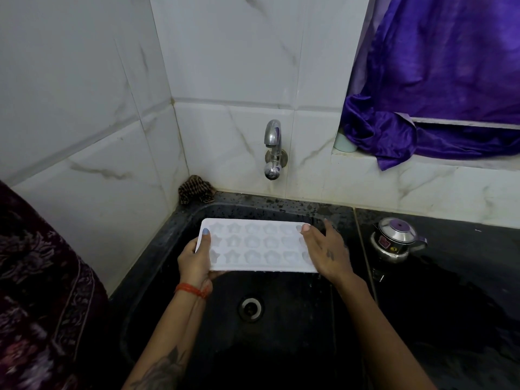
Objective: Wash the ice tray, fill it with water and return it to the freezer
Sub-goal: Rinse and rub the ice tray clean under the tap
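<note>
1. The ice tray (257, 245) hangs level over the black sink (281, 347), below the closed tap (272, 149). The left hand (197, 260) pinches its left end; the right hand (323, 253) lies nearly flat on the right end.
2. That loose right hold could let a wet tray tip.
3. A hard stream from the tap may splash out.

A black speckled counter (450, 291) carries a black sink (281, 347) sunk into its left part. At three o'clock of the sink, a small steel kettle (394, 240) stands on the counter. At eleven o'clock, a brown patterned cloth (194, 190) sits bunched in the counter's wall corner.
</note>
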### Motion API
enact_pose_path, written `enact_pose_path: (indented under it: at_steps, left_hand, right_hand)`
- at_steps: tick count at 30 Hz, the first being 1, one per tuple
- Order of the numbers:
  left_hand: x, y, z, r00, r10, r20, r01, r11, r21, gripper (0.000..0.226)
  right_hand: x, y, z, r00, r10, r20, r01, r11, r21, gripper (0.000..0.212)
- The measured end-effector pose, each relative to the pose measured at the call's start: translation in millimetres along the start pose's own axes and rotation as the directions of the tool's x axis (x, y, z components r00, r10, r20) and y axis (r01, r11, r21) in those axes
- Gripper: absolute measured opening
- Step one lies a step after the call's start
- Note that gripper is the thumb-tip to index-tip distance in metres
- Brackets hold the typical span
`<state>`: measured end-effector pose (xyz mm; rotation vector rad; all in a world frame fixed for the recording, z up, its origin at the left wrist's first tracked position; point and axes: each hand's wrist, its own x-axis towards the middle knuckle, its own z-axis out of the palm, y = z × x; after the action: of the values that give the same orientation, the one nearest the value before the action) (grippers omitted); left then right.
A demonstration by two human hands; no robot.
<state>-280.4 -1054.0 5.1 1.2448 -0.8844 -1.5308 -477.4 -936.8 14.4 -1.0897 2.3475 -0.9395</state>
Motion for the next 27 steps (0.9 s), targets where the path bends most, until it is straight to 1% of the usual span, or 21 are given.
enact_pose_path:
  at_steps: [3, 5, 7, 9, 11, 13, 17, 20, 22, 25, 27]
  left_hand:
    - [-1.6, -0.4, 0.5, 1.000, 0.011, 0.007, -0.011, 1.000, 0.004, 0.020]
    - [-1.3, -1.1, -0.8, 1.000, 0.010, 0.010, -0.010, 1.000, 0.014, 0.018]
    - [-0.2, -1.7, -1.8, 1.000, 0.004, 0.014, -0.004, 1.000, 0.022, 0.022]
    - [0.3, -2.0, -1.8, 1.000, -0.007, 0.020, 0.007, 1.000, 0.014, 0.022]
    - [-0.3, -2.2, -0.8, 1.000, -0.009, 0.023, 0.008, 1.000, 0.012, 0.019]
    - [-1.5, -2.0, 0.3, 1.000, 0.002, 0.031, -0.002, 1.000, 0.009, 0.018]
    - [-1.5, -1.0, 0.1, 1.000, -0.001, 0.025, 0.001, 1.000, 0.013, 0.018]
    - [-1.0, 0.2, 0.4, 1.000, -0.017, 0.026, 0.017, 1.000, 0.003, 0.018]
    - [-0.8, 0.7, 0.7, 1.000, -0.017, 0.026, 0.017, 1.000, 0.005, 0.019]
    - [-2.5, 1.3, 1.9, 0.999, -0.011, 0.032, 0.011, 1.000, 0.000, 0.019]
    - [-4.3, 1.7, 2.5, 0.999, -0.004, 0.033, 0.004, 1.000, 0.004, 0.017]
  right_hand:
    - [-7.3, -1.7, -2.7, 0.995, -0.079, -0.067, 0.067, 0.984, -0.165, 0.049]
    - [-10.6, -1.8, -3.3, 0.991, -0.102, -0.090, 0.080, 0.973, -0.216, 0.048]
    - [-11.1, -3.3, -3.7, 0.994, -0.055, -0.095, 0.042, 0.990, -0.138, 0.047]
    - [-7.9, -5.5, -3.0, 0.999, 0.020, -0.046, -0.019, 1.000, 0.009, 0.049]
    - [-2.2, -8.0, -0.1, 0.996, 0.089, 0.019, -0.091, 0.988, 0.125, 0.061]
    - [4.5, -10.9, 1.5, 0.990, 0.134, 0.030, -0.137, 0.975, 0.173, 0.070]
    - [8.4, -10.7, 0.3, 0.992, 0.129, 0.012, -0.129, 0.975, 0.181, 0.072]
    - [5.0, -7.4, -0.1, 0.995, 0.100, 0.008, -0.101, 0.989, 0.109, 0.066]
    - [2.6, -4.6, -2.1, 0.998, 0.048, -0.031, -0.047, 0.999, 0.022, 0.058]
    - [2.6, 3.6, -1.0, 0.990, -0.072, -0.124, 0.044, 0.976, -0.214, 0.056]
    - [2.6, 8.9, 1.7, 0.974, -0.159, -0.161, 0.095, 0.933, -0.346, 0.064]
